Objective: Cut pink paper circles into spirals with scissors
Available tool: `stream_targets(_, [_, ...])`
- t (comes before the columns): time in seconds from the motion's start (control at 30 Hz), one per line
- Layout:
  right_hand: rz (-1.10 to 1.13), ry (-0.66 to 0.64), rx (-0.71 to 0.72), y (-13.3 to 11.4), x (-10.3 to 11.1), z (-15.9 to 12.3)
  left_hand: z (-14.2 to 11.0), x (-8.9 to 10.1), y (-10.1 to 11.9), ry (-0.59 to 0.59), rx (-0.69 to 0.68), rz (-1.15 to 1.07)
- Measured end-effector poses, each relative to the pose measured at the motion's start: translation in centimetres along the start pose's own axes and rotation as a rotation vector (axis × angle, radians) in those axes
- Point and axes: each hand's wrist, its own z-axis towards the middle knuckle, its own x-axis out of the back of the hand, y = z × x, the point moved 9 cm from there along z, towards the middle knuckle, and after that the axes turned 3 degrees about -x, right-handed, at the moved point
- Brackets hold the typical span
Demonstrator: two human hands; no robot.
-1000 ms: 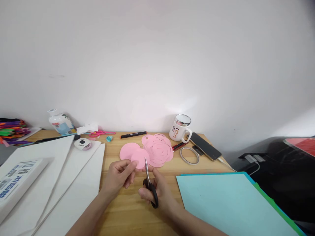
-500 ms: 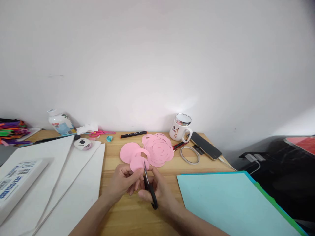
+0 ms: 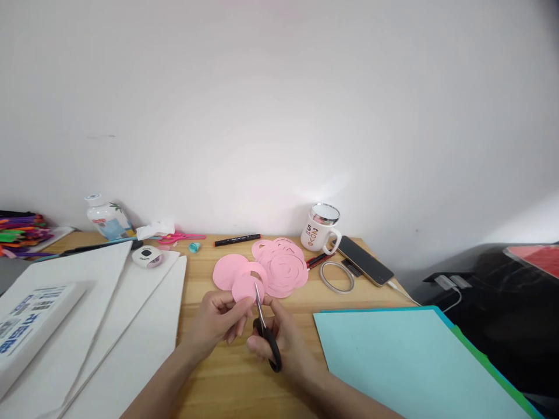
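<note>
My left hand pinches the lower edge of a round pink paper piece between thumb and fingers. Black-handled scissors are in my right hand, their blades pointing up over the right side of that paper. My right fingertips also come close to the paper's right edge; whether they touch it I cannot tell. Just beyond, a pink paper disc lies on the wooden table. To its right is a pile of pink paper rings and discs.
A black marker lies behind the paper. At right are a white mug, a phone, a silver ring and light blue sheets. White boards, pink scissors, a white bottle and a correction-tape-like dispenser occupy the left.
The scissors have tilted slightly, with more blade showing over the paper. The gap in the pink ring behind the held piece looks smaller. Both hands stay in nearly the same place.
</note>
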Motion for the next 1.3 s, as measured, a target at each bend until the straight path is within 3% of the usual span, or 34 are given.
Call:
stream_targets(0.3, [-0.041,0.007,-0.012,0.5,0.2,0.0,0.1,1.5,0.3,0.106,-0.032,0.009])
stream_targets(0.57, [-0.019,-0.008,-0.017,0.6,-0.2,0.0,-0.2,0.7,0.2,0.090,-0.039,0.142])
stream_targets(0.83, [0.104,-0.018,0.099,-1.4,-0.5,0.2,-0.3,-0.4,0.6,0.033,-0.056,0.151])
stream_targets(1.3, [0.018,0.026,0.023,-0.4,0.1,0.0,-0.2,0.5,0.3,0.072,-0.032,0.146])
